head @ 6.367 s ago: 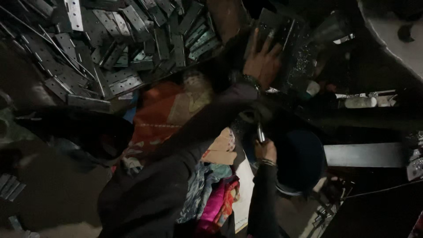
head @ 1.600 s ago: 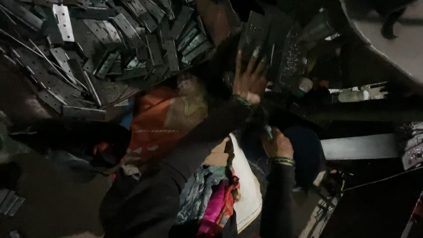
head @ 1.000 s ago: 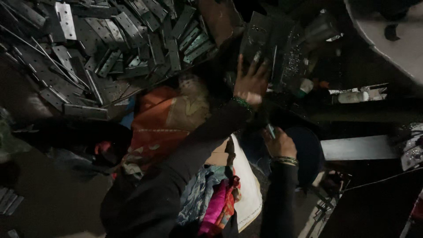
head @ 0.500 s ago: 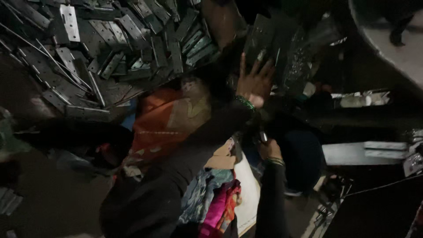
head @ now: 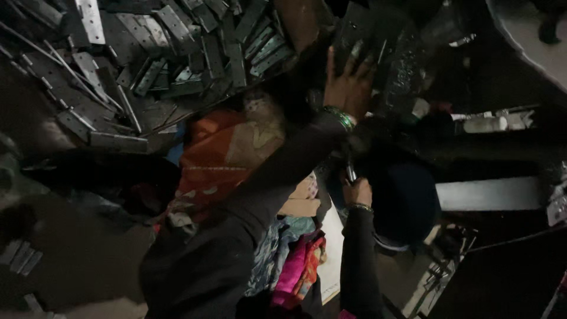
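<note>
Dim workshop floor fills the view, and its biggest feature is the heap of flat metal strips (head: 159, 53), grey and punched with holes, lying criss-cross. Right of that heap stands a dark perforated metal plate (head: 378, 47), tilted and dully glinting. Below the heap lies orange patterned cloth (head: 224, 153), with pink and teal cloth nearer the camera. Further right of the heap sit a dark blue round tub (head: 407, 201) and a pale flat bar (head: 490, 192).

Compared with half a second back, the left hand (head: 348, 82) has barely shifted: it stays spread wide, fingers pressed flat against the plate, so the plate seems still to be steadied rather than moved. The right hand (head: 356, 190), below the plate and beside the tub, remains closed around a slim metal tool (head: 351, 171) whose tip points up toward the plate.
</note>
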